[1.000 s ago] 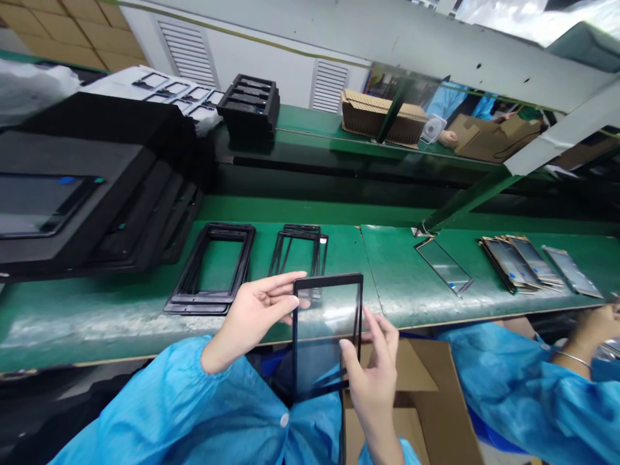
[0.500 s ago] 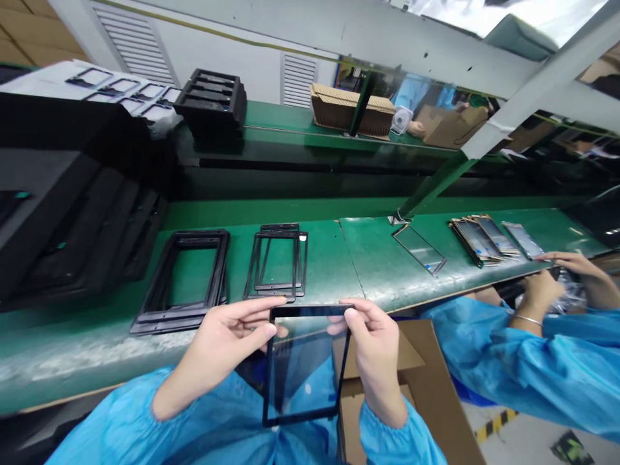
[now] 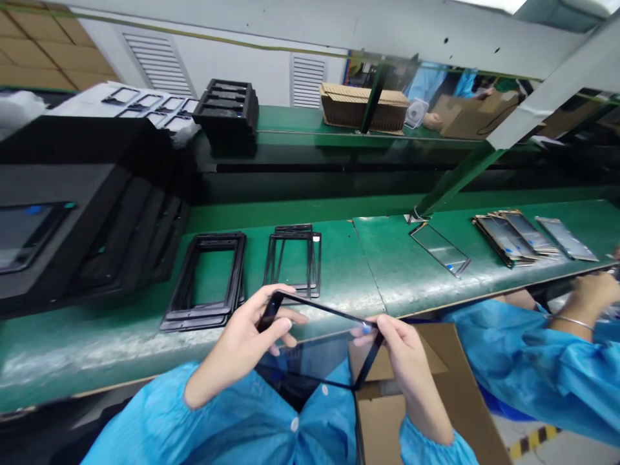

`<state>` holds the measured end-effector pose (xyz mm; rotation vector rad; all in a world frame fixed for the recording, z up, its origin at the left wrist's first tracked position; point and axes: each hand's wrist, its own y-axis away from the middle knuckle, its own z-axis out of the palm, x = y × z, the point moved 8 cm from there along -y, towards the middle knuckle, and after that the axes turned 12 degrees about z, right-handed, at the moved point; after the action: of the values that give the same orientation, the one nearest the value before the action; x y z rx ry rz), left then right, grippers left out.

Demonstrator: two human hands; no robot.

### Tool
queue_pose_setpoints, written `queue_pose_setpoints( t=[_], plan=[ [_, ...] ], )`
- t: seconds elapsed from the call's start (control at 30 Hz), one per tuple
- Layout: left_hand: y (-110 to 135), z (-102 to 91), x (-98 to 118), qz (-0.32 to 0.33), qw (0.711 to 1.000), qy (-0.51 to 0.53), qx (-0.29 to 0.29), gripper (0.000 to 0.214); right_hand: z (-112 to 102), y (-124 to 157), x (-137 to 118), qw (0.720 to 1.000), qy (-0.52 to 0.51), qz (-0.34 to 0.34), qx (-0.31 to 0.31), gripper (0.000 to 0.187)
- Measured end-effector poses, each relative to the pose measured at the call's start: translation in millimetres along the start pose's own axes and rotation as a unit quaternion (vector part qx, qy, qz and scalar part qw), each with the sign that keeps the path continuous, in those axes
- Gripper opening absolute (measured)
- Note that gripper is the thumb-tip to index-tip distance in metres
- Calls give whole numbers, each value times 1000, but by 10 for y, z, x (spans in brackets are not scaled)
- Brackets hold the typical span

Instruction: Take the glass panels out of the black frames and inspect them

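Note:
I hold a black-bordered glass panel (image 3: 317,358) over my lap, tilted with its far edge slanting down to the right. My left hand (image 3: 252,332) pinches its upper left corner, thumb on the front face. My right hand (image 3: 400,345) grips the upper right corner, fingertips beside a small blue tab. Just beyond, on the green bench (image 3: 368,271), lie a stack of thin black frames (image 3: 293,258) and a stack of thicker black frames (image 3: 208,278).
Black trays (image 3: 72,219) are stacked at the left. A glass sheet (image 3: 438,247) and a pile of panels (image 3: 513,236) lie at the right. A co-worker's blue sleeve (image 3: 523,368) and hand are at the right. An open cardboard box (image 3: 436,387) stands below the bench.
The panel has gone from upright and facing me to tilted and twisted, its right corner lower. My right hand shifted right along its top edge. The view swung slightly left.

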<state>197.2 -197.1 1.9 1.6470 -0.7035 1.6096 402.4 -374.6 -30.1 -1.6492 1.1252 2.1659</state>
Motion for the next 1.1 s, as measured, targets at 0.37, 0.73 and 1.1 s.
queue_pose_setpoints(
  t=[0.37,0.73,1.1],
  plan=[
    [57,-45,-143,1,996,46,80,60,-24,153,-92,988,-34,-66,134,48],
    [-38,-88,336,248,908,-329,75,56,119,302,-184,992,-2,-88,90,28],
    [-136,347,551,344,852,-383,-93,26,194,358,-142,992,43,-89,81,30]
  ],
)
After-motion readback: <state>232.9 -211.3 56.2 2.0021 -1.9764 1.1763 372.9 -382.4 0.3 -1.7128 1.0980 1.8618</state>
